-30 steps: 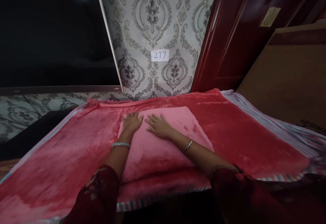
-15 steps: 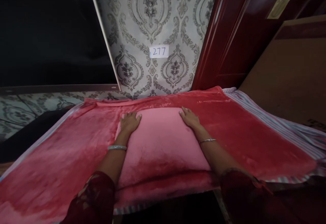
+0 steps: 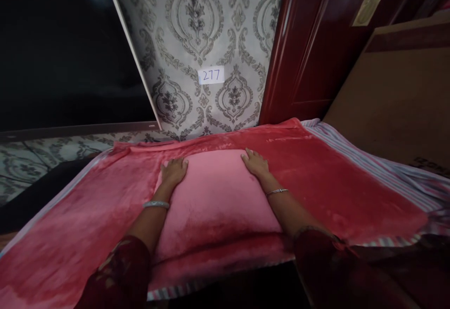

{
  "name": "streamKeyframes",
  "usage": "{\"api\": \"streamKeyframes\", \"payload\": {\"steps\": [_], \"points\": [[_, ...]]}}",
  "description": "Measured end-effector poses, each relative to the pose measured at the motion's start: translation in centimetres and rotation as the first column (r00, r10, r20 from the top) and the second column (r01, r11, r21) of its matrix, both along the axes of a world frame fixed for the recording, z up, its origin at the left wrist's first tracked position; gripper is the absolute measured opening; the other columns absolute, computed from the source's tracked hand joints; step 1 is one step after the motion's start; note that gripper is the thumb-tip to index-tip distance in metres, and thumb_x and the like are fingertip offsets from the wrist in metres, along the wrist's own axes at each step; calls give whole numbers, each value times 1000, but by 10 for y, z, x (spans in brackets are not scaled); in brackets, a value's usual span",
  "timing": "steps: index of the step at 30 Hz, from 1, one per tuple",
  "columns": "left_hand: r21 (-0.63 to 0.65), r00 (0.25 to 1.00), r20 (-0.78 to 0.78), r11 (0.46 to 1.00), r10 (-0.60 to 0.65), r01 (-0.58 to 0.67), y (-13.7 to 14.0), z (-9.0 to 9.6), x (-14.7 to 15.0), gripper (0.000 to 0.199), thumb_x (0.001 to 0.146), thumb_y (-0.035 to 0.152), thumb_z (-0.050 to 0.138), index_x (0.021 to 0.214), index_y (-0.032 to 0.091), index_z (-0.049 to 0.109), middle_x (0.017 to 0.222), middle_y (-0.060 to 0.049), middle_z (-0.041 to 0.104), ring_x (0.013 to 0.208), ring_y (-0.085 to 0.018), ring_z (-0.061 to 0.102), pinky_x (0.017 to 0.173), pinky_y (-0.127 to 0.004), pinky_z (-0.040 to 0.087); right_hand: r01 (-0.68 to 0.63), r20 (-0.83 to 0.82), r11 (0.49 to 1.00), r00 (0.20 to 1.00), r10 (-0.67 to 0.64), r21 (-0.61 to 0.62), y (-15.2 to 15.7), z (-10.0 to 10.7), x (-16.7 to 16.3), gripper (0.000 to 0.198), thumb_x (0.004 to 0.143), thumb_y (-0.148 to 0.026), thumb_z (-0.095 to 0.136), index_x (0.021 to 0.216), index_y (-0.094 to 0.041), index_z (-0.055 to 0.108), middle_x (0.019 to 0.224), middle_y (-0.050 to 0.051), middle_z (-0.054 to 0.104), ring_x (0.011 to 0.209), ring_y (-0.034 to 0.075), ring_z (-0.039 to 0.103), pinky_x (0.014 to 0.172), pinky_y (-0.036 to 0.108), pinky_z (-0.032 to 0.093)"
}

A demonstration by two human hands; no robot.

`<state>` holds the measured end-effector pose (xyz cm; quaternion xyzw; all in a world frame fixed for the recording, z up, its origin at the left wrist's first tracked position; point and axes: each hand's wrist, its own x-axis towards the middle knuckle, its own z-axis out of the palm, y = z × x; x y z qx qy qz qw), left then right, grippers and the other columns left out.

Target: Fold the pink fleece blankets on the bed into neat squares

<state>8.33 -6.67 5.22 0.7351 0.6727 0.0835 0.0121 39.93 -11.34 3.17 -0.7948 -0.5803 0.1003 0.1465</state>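
A plump pink cushion-like bundle point(image 3: 218, 187) lies in the middle of a red and pink plush blanket point(image 3: 316, 182); its lower front shades into deep red. I cannot tell whether it is a pillow or a folded part of the plush cloth. My left hand point(image 3: 174, 171) rests on its far left corner, fingers spread and palm down. On the far right corner lies my right hand point(image 3: 256, 162), also flat with its fingers apart. Neither hand grips the cloth. Both forearms reach in from the near side.
A large dark television screen point(image 3: 66, 56) stands at the left, before a patterned wall point(image 3: 195, 23). A paper label point(image 3: 211, 75) reading 277 is on that wall. At the right are a dark red door point(image 3: 309, 46), a cardboard box point(image 3: 397, 93) and striped cloth point(image 3: 372, 159).
The view has shifted slightly, so the scene sits a little further left. Both hands stay flat on the same corners of the pink bundle.
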Motion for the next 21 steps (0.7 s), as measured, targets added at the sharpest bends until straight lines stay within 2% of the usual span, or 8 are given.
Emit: {"api": "streamKeyframes", "payload": {"steps": [5,8,11,13,15,18,21], "points": [[23,999,-40,1000,-18,19,-7,18,14,65,100,44,30,157,14,34,163,-17,36,151,-34,31,120,-65,22,4,-5,1000,1000,-4,9,-2,1,-2,64,104,-53,24,161,-24,30,161,14,38,144,33,40,114,58,32],[36,970,-91,973,-225,229,-16,25,39,64,100,47,32,157,17,35,165,-17,30,155,-33,23,122,-64,16,5,-12,1000,1000,-5,22,-2,1,-2,66,104,-54,24,162,-23,29,161,14,37,143,34,41,114,58,32],[-60,870,-98,876,-483,479,-23,23,67,60,100,49,35,156,27,39,167,-10,29,156,-28,22,124,-59,16,10,-15,1000,1000,-9,26,-2,0,-2,65,104,-53,24,162,-24,29,162,14,37,144,33,40,114,58,33],[-96,823,-83,827,-561,554,-26,16,79,60,100,51,35,156,29,37,167,-9,28,156,-28,22,123,-61,17,10,-14,1000,1000,-9,26,-2,1,-2,64,104,-53,24,161,-25,30,161,14,38,144,32,41,114,57,33],[-75,817,-74,820,-572,567,-26,7,84,61,101,51,34,157,29,35,167,-9,27,155,-29,23,123,-62,17,10,-12,1000,1000,-10,26,-1,1,-2,64,104,-53,25,161,-26,32,161,14,38,144,31,41,114,56,33],[6,839,-62,840,-541,542,-26,-5,82,60,102,50,31,158,27,34,167,-9,28,155,-27,23,124,-59,16,10,-13,1000,1000,-10,26,0,0,-1,63,104,-54,25,160,-26,33,162,13,37,145,31,39,115,56,33],[34,856,-55,856,-515,517,-27,-11,80,62,103,50,30,158,23,34,167,-11,28,155,-27,23,125,-57,14,6,-18,1000,1000,-6,27,0,-2,-1,63,104,-53,25,161,-26,31,162,13,36,145,31,40,115,56,33]]}}
